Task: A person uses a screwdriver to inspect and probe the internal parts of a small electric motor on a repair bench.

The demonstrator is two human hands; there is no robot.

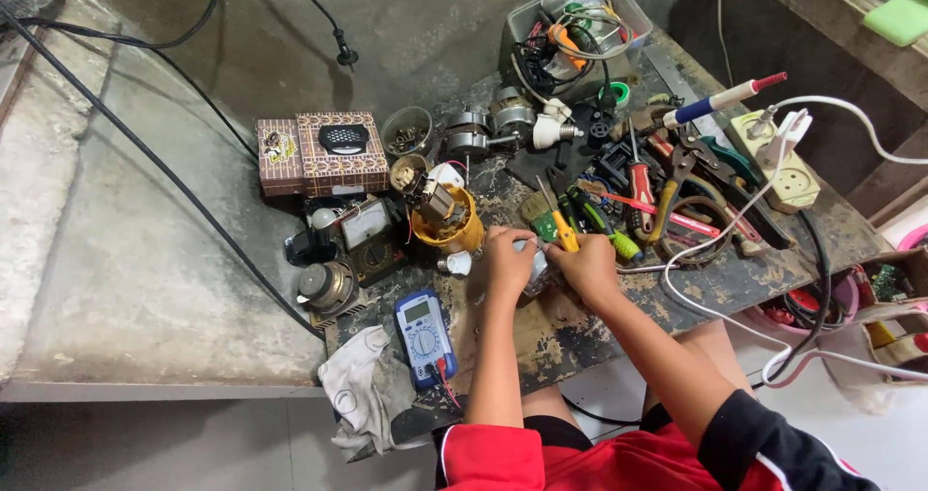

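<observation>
Two hands, left hand (507,259) and right hand (585,264), have fingers clamped on a small metal part (537,264) above the workbench (580,332).

Both hands are bare: the left hand (507,259) and the right hand (587,267) wear no gloves, rings or watch, and the forearms are uncovered up to the sleeves. At the bottom of the frame the person wears a bright red short-sleeved shirt (590,462). The sleeve at the lower right ends in a broad black cuff (764,447) crossed by a thin white stripe. Dark shorts (556,431) show just above the red fabric, at the lower centre.
</observation>
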